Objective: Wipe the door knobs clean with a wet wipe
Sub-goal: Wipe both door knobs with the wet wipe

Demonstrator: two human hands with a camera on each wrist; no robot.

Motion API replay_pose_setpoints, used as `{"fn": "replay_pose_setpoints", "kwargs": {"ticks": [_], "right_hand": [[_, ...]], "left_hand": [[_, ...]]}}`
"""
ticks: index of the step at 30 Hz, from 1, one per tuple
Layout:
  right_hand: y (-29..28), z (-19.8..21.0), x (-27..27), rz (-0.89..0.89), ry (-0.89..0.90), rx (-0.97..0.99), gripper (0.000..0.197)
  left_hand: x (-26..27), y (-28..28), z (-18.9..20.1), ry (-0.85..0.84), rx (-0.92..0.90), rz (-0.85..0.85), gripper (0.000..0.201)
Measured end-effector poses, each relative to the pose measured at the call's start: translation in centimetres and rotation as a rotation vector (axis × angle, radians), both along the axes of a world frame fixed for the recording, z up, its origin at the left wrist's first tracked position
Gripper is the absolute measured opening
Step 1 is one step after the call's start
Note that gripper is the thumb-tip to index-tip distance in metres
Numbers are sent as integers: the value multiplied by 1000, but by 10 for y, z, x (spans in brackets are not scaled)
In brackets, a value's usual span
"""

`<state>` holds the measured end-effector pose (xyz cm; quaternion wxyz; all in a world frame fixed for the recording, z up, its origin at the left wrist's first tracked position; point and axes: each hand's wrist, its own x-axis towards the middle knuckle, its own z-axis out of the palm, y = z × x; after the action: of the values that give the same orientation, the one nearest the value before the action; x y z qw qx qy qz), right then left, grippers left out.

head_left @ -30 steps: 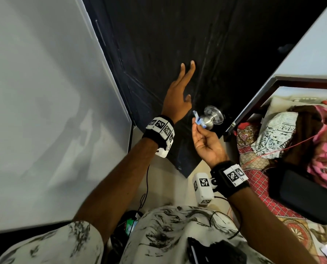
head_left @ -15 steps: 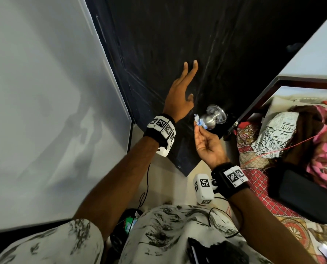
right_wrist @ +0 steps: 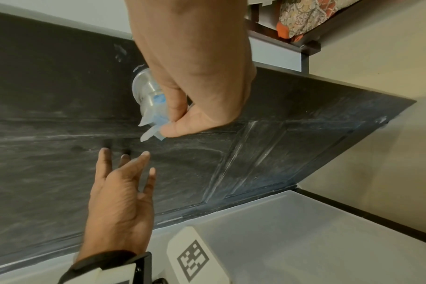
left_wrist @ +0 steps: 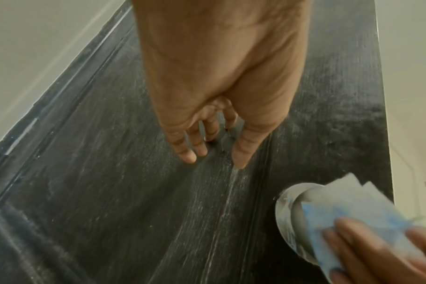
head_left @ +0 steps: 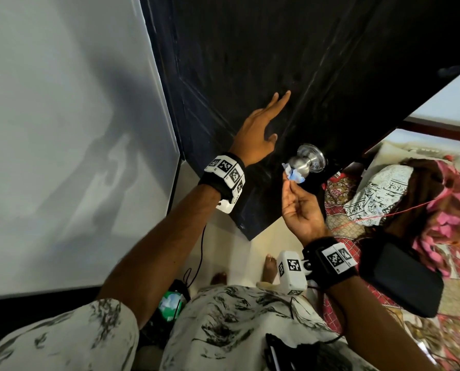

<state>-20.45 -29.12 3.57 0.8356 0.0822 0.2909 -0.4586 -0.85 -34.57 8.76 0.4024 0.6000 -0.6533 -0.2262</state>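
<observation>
**Wipe meets the knob while the other hand steadies the door**

The wet wipe point(head_left: 294, 175), a small crumpled white and blue piece, is against the near side of the one metal door knob point(head_left: 305, 162) that is visible. The knob sits on the dark door point(head_left: 250, 62), close to its free edge. The right hand point(head_left: 302, 207) pinches the wipe between thumb and fingertips, palm turned up. I think this grip is chosen so that the wipe can go around the round knob.

The left hand point(head_left: 255, 135) holds nothing. Its fingers are straight and spread and the tips press on the door panel beside the knob, probably to keep the open door from swinging under the rubbing.

So I count one knob, one wipe and two hands. The task speaks of knobs, so another one probably waits on the hidden side of the door.
</observation>
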Motion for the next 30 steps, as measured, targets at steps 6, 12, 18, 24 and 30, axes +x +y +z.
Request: {"fn": "replay_pose_setpoints", "kwargs": {"ticks": [6,12,18,24,30], "right_hand": [[-23,11,25,3,29,10,94],[-10,14,25,-50,-40,-38,97],[10,5,11,-72,-75,-54,98],[29,-2,-6,-40,131,-41,26],[40,-5,-19,58,654,-275,28]], "left_hand": [[-5,3,-1,29,11,-3,99],[-3,6,-1,4,50,-11,98],[-6,6,-3,23,62,-2,98],[-7,4,-6,31,37,2,99],[-7,6,-8,40,13,0,99]]}}
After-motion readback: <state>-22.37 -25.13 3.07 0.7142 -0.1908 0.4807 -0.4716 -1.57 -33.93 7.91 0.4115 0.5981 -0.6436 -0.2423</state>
